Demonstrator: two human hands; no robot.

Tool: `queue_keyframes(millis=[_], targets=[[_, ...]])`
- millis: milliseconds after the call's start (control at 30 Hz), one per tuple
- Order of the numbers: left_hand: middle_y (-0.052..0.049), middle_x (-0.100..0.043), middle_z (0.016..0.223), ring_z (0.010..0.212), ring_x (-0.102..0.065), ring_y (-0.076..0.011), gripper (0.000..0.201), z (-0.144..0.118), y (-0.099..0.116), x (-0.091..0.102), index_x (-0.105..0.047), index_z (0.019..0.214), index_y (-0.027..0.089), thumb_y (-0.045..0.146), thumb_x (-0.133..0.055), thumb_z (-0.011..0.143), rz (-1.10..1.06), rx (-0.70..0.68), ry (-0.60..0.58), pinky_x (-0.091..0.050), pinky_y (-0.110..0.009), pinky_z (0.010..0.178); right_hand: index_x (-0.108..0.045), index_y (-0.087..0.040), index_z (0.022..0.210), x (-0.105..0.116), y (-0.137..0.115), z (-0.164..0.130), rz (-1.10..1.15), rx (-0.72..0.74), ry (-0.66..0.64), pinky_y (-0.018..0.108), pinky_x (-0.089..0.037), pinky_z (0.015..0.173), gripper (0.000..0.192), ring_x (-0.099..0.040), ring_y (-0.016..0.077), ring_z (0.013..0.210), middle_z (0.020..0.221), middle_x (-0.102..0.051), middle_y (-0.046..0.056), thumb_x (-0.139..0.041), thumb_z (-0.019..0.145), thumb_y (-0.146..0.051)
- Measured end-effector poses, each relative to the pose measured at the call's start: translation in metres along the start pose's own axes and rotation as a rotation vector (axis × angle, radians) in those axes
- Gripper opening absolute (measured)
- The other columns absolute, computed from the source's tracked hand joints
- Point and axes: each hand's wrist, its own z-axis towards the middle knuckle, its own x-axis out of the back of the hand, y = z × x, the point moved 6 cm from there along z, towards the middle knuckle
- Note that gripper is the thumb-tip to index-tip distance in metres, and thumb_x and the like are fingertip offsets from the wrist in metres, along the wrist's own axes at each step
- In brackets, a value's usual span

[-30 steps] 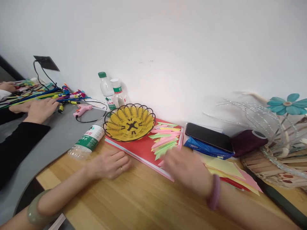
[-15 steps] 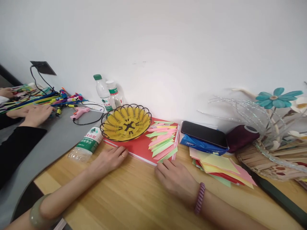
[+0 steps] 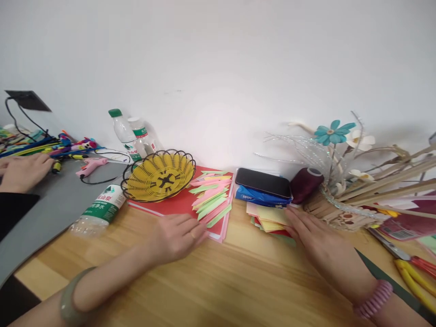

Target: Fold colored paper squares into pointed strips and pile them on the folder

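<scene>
My right hand [image 3: 320,243] lies over the right part of a stack of coloured paper [image 3: 269,218], its fingers stretched out and their tips beside a blue packet [image 3: 260,195]. Whether they grip any sheet cannot be seen. My left hand [image 3: 180,238], a little smeared, hovers palm down with loosely extended fingers and nothing visible in them. It is at the front edge of a red sheet [image 3: 163,206], near folded pink, green and yellow paper strips [image 3: 211,197]. A yellow woven basket [image 3: 160,177] with a black looped rim rests on the same sheet.
A black phone [image 3: 264,181] lies on the packet beside a dark thread spool [image 3: 306,184]. Scissors [image 3: 408,263] and a flower arrangement [image 3: 344,204] are at right. Plastic bottles [image 3: 102,206], a pink glue gun [image 3: 90,167] and another person's hand [image 3: 29,170] are at left.
My right hand has moved right from beside the strips onto the paper stack. My left hand has moved right, away from the basket. The view has turned right, bringing the scissors in.
</scene>
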Motion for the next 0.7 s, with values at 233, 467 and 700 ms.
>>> queue_keyframes(millis=[233,467,700], targets=[[-0.004,-0.066,0.081,0.070,-0.059,-0.0134,0.010,0.060,0.070,-0.052,-0.059,0.085,0.014,0.016,-0.049,0.087,-0.052,-0.189,-0.001,-0.044,-0.023,0.059,-0.064,-0.008,0.099,-0.002,-0.019,-0.017,-0.012,0.104,0.013,0.034,-0.053,0.071,0.035,-0.065,0.0222,0.087,0.097,-0.069,0.014,-0.033,0.083,-0.003],[-0.011,-0.064,0.083,0.078,-0.059,-0.0189,0.014,0.056,0.097,-0.076,-0.058,0.087,0.007,0.008,-0.045,0.085,-0.062,-0.210,-0.129,-0.047,-0.029,0.063,-0.060,-0.013,0.111,0.021,-0.035,-0.045,0.169,0.103,0.069,0.034,-0.050,0.082,0.037,-0.055,0.0205,0.109,0.114,-0.062,0.012,-0.029,0.090,-0.012],[-0.004,-0.060,0.074,0.069,-0.054,-0.0147,0.013,0.044,0.098,-0.071,-0.058,0.077,0.013,0.010,-0.048,0.085,-0.325,-0.090,-0.293,-0.045,-0.025,0.057,-0.063,-0.021,0.094,0.022,-0.034,-0.065,0.522,-0.160,-0.067,0.028,-0.053,0.066,0.031,-0.062,0.0162,0.079,0.087,-0.066,0.006,-0.032,0.092,-0.020]])
